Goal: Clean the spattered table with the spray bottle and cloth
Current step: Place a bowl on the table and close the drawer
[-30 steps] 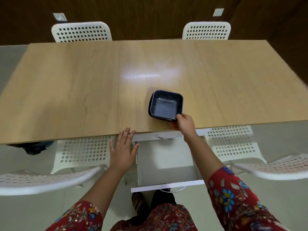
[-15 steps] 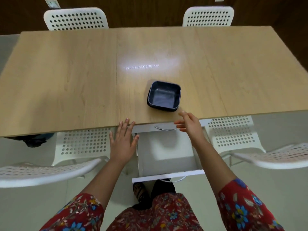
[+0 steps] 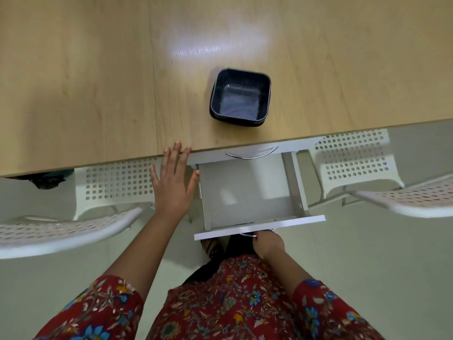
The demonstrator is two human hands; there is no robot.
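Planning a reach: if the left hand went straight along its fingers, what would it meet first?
The table edge: the left hand points at it, fingertips overlapping it. Touching or hovering above, I cannot tell.

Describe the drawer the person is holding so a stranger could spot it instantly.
Find the near edge of the wooden table, below the dark square dish. Two white drawers sit under it; the lower drawer is the one. Unlike the upper drawer, shut with its curved handle free, it stands pulled out, the right hand gripping its front handle.

White perforated chairs stand on a pale floor.
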